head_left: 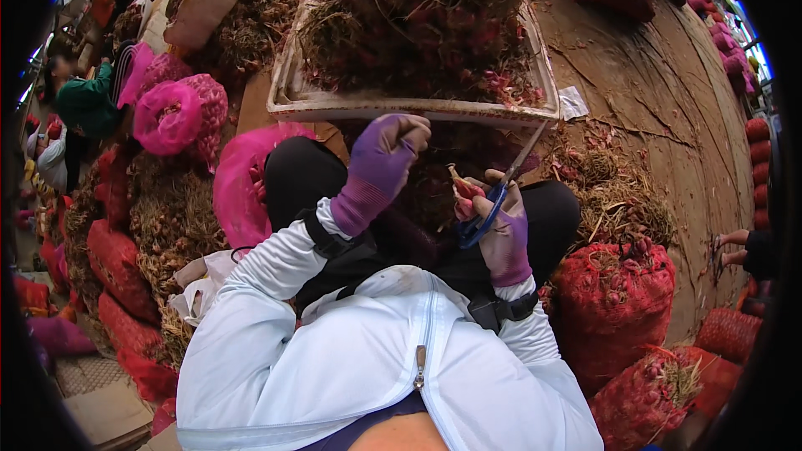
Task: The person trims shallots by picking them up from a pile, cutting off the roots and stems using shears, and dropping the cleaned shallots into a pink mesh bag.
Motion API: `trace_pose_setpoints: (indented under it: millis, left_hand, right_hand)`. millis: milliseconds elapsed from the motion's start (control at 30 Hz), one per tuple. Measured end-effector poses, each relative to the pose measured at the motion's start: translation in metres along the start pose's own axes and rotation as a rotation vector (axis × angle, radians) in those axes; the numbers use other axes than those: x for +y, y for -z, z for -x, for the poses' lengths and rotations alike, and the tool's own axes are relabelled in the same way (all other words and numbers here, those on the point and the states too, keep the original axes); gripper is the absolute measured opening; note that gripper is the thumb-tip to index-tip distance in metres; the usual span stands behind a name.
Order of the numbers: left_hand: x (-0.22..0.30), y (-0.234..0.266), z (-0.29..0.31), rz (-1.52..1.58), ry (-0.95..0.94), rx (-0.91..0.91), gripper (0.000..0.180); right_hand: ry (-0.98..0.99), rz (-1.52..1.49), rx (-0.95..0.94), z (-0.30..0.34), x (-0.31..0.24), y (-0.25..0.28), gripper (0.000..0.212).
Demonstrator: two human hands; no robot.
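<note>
My right hand point(506, 238), in a purple-and-pale work glove, is closed around blue-handled scissors point(494, 205), whose blades point up and right toward the box. Pinkish-red shallots point(464, 197) with a dry stem end sit at the fingers of this same hand. My left hand point(386, 154), in a matching glove, is raised with its fingers curled in, near the box's front edge; whatever is inside them is hidden. In front of me a white foam box point(368, 105) holds a heap of shallots point(409, 25) with dry roots and stalks.
Pink net bags point(180, 113) and red net sacks point(121, 263) crowd the left. At my right stand full red net sacks point(614, 309) beside a pile of dry trimmings point(614, 184). A person in green point(90, 104) is far left; another person's feet point(733, 249) show at far right.
</note>
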State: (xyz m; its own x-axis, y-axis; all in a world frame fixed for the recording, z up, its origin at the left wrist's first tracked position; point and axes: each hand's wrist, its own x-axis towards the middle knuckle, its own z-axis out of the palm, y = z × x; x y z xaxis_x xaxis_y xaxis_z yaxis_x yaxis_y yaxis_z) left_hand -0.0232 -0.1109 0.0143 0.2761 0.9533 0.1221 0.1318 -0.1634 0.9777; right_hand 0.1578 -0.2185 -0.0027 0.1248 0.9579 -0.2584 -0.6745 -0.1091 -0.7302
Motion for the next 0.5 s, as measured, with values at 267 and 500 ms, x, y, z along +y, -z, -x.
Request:
trace_pose_setpoints:
  millis: [267, 500]
  left_hand:
    - [-0.005, -0.034, 0.038, 0.177, 0.209, -0.518, 0.067]
    - [-0.014, -0.030, 0.039, 0.231, 0.281, -0.577, 0.054]
  right_hand:
    - [0.099, -0.018, 0.134, -0.001, 0.018, -0.014, 0.040]
    - [0.167, 0.424, 0.116, -0.005, 0.014, -0.004, 0.038]
